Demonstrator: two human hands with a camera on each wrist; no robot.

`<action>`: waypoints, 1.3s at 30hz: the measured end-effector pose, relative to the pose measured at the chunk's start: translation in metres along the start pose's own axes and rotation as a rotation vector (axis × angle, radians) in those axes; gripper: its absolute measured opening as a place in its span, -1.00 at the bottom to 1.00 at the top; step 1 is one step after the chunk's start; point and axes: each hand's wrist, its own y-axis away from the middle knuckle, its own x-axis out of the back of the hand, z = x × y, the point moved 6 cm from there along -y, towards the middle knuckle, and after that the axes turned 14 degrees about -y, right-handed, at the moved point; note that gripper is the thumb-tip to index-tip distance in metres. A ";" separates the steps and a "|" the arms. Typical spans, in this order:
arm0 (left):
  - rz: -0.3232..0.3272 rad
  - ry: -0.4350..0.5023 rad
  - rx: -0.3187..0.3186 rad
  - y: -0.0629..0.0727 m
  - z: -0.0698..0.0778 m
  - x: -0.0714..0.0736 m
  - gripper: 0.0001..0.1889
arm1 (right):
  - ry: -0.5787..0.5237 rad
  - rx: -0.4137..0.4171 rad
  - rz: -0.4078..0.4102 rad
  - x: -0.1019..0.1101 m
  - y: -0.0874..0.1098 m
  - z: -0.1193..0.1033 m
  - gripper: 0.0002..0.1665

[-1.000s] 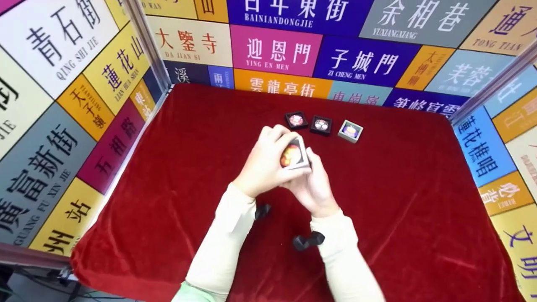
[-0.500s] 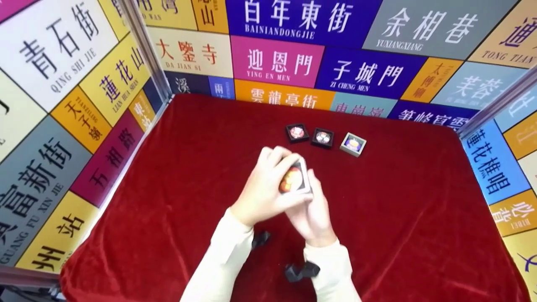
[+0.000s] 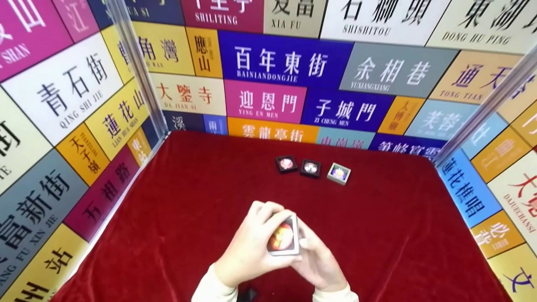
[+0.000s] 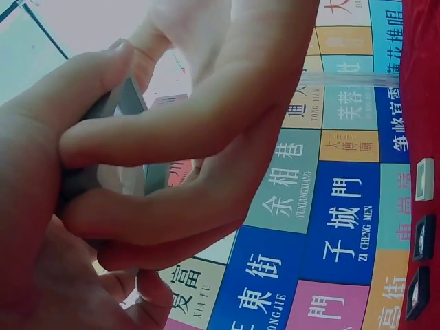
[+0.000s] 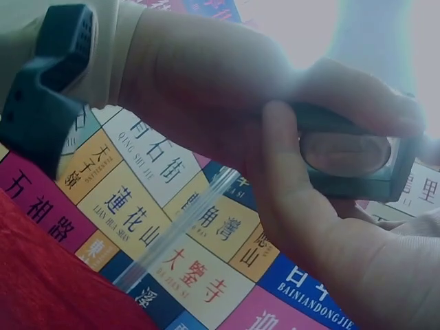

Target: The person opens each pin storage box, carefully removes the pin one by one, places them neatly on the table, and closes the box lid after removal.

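Observation:
A small square grey box [image 3: 283,240] with a round orange-and-yellow picture in its face is held up over the red cloth, tilted toward the head camera. My left hand [image 3: 249,247] grips it from the left, fingers over its top and thumb along its lower edge. From the right, my right hand [image 3: 321,260] holds its side, with part of those fingers hidden behind it. The left wrist view shows curled fingers across the box [image 4: 130,103]. In the right wrist view a recessed oval shape lies inside the box [image 5: 347,155], a fingertip pressed at its end.
Toward the back of the red cloth [image 3: 201,188] sit two black square boxes, a left one [image 3: 286,164] and a middle one [image 3: 310,168], with a grey-green one [image 3: 339,173] at right. Coloured sign panels [image 3: 268,102] wall in the back and sides.
The head view has tilted up, so everything sits lower in it. Both hands have drawn nearer to the body with the box, whose face now turns more toward the head camera.

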 end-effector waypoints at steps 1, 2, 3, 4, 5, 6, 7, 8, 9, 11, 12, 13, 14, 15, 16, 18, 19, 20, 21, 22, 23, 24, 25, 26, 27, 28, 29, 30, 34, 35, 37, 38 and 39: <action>-0.004 0.002 0.007 0.003 0.000 0.000 -0.19 | 0.005 -0.005 0.002 0.002 0.002 0.002 -0.31; -0.011 0.006 0.015 0.005 0.000 -0.001 -0.19 | 0.008 -0.009 0.003 0.003 0.003 0.004 -0.31; -0.019 0.010 0.022 0.007 0.000 -0.001 -0.19 | 0.013 -0.012 0.005 0.004 0.004 0.005 -0.31; -0.029 0.010 0.027 0.009 -0.001 -0.002 -0.20 | 0.018 -0.014 0.005 0.005 0.005 0.006 -0.30; -0.039 0.009 0.033 0.010 -0.002 -0.002 -0.21 | 0.025 -0.015 0.006 0.006 0.005 0.007 -0.30; -0.048 0.006 0.039 0.011 -0.002 -0.003 -0.21 | 0.034 -0.014 0.008 0.007 0.006 0.007 -0.30; -0.055 0.004 0.045 0.012 -0.003 -0.004 -0.21 | 0.041 -0.014 0.013 0.008 0.006 0.006 -0.31; -0.061 0.002 0.051 0.012 -0.004 -0.005 -0.21 | 0.051 -0.015 0.020 0.009 0.006 0.006 -0.31; -0.064 0.001 0.055 0.012 -0.005 -0.006 -0.21 | 0.061 -0.015 0.026 0.009 0.006 0.005 -0.31; -0.063 0.004 0.061 0.012 -0.006 -0.008 -0.20 | 0.073 -0.016 0.031 0.011 0.005 0.004 -0.31; -0.063 0.008 0.061 0.012 -0.007 -0.008 -0.20 | 0.072 -0.016 0.029 0.011 0.004 0.003 -0.31; -0.062 0.012 0.061 0.011 -0.007 -0.009 -0.20 | 0.070 -0.016 0.025 0.012 0.004 0.003 -0.31; -0.065 0.016 0.060 0.011 -0.007 -0.010 -0.20 | 0.065 -0.015 0.017 0.012 0.004 0.002 -0.31; -0.068 0.018 0.058 0.010 -0.007 -0.011 -0.20 | 0.061 -0.014 0.011 0.013 0.003 0.002 -0.32; -0.070 0.017 0.055 0.009 -0.007 -0.011 -0.20 | 0.055 -0.013 0.003 0.013 0.003 0.001 -0.32; -0.071 0.008 0.041 0.005 -0.005 -0.011 -0.19 | 0.048 -0.009 -0.004 0.013 0.003 -0.001 -0.32; -0.070 0.000 0.035 0.003 -0.005 -0.012 -0.19 | 0.044 -0.007 -0.001 0.013 0.004 -0.003 -0.32; -0.069 -0.005 0.029 0.002 -0.004 -0.012 -0.18 | 0.040 -0.006 0.004 0.014 0.004 -0.004 -0.32; -0.067 -0.008 0.022 0.000 -0.004 -0.012 -0.18 | 0.040 -0.004 0.009 0.014 0.004 -0.006 -0.32; -0.066 -0.008 0.016 -0.002 -0.003 -0.013 -0.17 | 0.042 -0.003 0.016 0.014 0.005 -0.008 -0.32; -0.067 -0.009 0.012 -0.003 -0.002 -0.013 -0.18 | 0.047 -0.003 0.026 0.015 0.006 -0.010 -0.33; -0.070 -0.009 0.013 -0.004 -0.002 -0.015 -0.18 | 0.058 -0.002 0.036 0.015 0.006 -0.012 -0.33; -0.074 -0.006 0.016 -0.004 -0.002 -0.016 -0.18 | 0.072 -0.004 0.042 0.016 0.006 -0.013 -0.33; -0.077 0.001 0.020 -0.004 -0.002 -0.017 -0.18 | 0.090 -0.009 0.050 0.016 0.006 -0.014 -0.33; -0.079 0.007 0.026 -0.003 -0.002 -0.017 -0.19 | 0.112 -0.015 0.056 0.017 0.006 -0.015 -0.33; -0.081 0.010 0.033 -0.002 -0.003 -0.018 -0.19 | 0.129 -0.024 0.061 0.017 0.006 -0.014 -0.33; -0.082 0.011 0.040 -0.001 -0.003 -0.018 -0.20 | 0.143 -0.032 0.064 0.017 0.006 -0.014 -0.33; -0.082 0.013 0.046 0.000 -0.003 -0.017 -0.20 | 0.156 -0.038 0.064 0.017 0.006 -0.013 -0.33; -0.079 0.001 0.046 0.005 -0.002 -0.016 -0.20 | 0.160 -0.037 0.071 0.018 0.006 -0.010 -0.32; -0.078 -0.005 0.041 0.006 -0.001 -0.015 -0.20 | 0.159 -0.031 0.074 0.018 0.007 -0.009 -0.33; -0.079 -0.011 0.035 0.009 0.001 -0.014 -0.20 | 0.158 -0.023 0.075 0.018 0.010 -0.008 -0.33; -0.078 -0.008 0.036 0.010 0.002 -0.014 -0.20 | 0.156 -0.020 0.073 0.018 0.011 -0.007 -0.33; -0.079 -0.005 0.036 0.012 0.003 -0.014 -0.20 | 0.154 -0.020 0.070 0.017 0.012 -0.005 -0.32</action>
